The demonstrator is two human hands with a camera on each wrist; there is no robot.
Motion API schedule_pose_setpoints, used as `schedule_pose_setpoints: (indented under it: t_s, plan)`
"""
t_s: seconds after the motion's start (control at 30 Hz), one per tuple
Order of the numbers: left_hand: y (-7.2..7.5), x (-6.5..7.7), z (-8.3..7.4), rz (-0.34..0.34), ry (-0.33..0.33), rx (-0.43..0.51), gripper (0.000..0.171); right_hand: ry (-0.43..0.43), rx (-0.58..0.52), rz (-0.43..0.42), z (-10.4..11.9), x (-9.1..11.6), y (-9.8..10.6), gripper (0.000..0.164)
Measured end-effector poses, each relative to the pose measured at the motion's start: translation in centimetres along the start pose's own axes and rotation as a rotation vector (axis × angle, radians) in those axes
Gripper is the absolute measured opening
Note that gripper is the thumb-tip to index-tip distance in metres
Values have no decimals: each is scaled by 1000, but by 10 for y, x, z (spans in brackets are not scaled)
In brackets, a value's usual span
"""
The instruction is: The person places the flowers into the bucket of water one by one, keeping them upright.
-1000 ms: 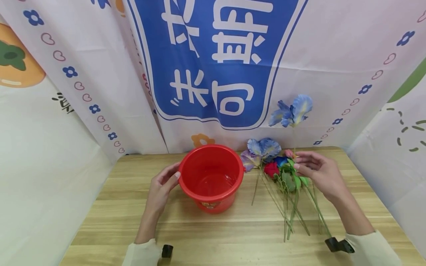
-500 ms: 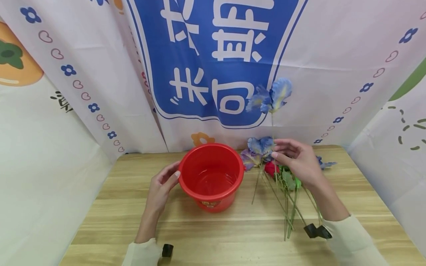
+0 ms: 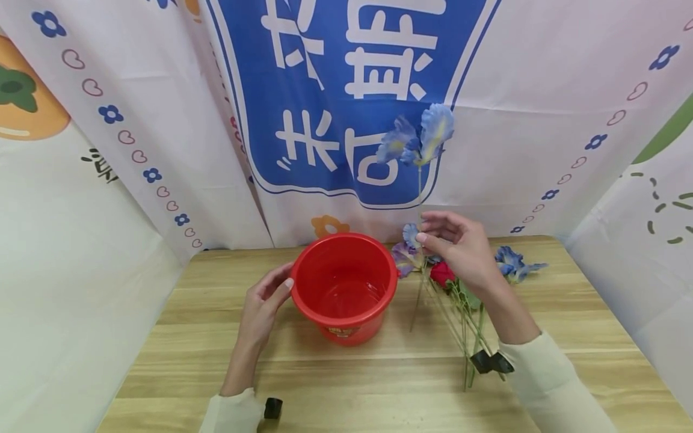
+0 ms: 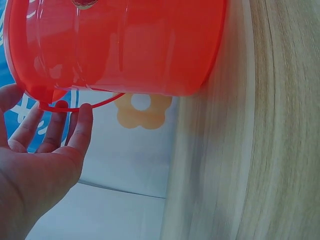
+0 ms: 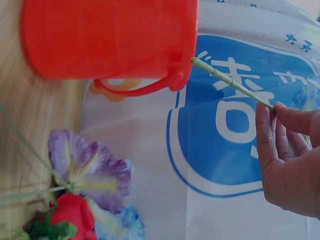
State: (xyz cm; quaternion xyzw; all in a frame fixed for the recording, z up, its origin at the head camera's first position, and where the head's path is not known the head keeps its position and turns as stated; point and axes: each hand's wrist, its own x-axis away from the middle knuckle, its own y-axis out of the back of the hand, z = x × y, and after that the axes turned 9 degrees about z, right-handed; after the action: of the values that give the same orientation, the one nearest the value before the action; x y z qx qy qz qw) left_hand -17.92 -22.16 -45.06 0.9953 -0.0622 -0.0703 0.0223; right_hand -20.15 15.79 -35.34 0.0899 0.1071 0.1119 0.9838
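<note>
A red plastic bucket (image 3: 346, 288) stands upright on the wooden table. My left hand (image 3: 261, 307) holds it at the left side of the rim; in the left wrist view the thumb is at the rim and the fingers (image 4: 84, 117) are by the thin handle (image 4: 107, 101). To the right of the bucket, my right hand (image 3: 457, 243) pinches the stem of a blue artificial iris (image 3: 419, 137), blossom up. In the right wrist view the lower end of that stem (image 5: 227, 81) points toward the bucket's rim.
Right of the bucket lie a purple iris (image 3: 403, 258), a red rose (image 3: 442, 274) and several green stems (image 3: 468, 355). Another blue iris (image 3: 517, 264) lies farther right, partly past my wrist. A printed cloth (image 3: 325, 198) hangs behind the table's back edge.
My right hand has carried the blue iris leftward and up from above the other flowers, toward the bucket. The left hand and bucket have stayed in place.
</note>
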Motion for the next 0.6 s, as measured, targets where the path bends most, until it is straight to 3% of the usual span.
schedule_pose_setpoints:
  t_s: [0.27,0.6]
  plan:
    - [1,1,0,1,-11,-57,42,74,6,-3,16,-18,-18,40]
    - [-4,3,-3,22,-51,-37,45,117,-58,14,34,-37,-43,41]
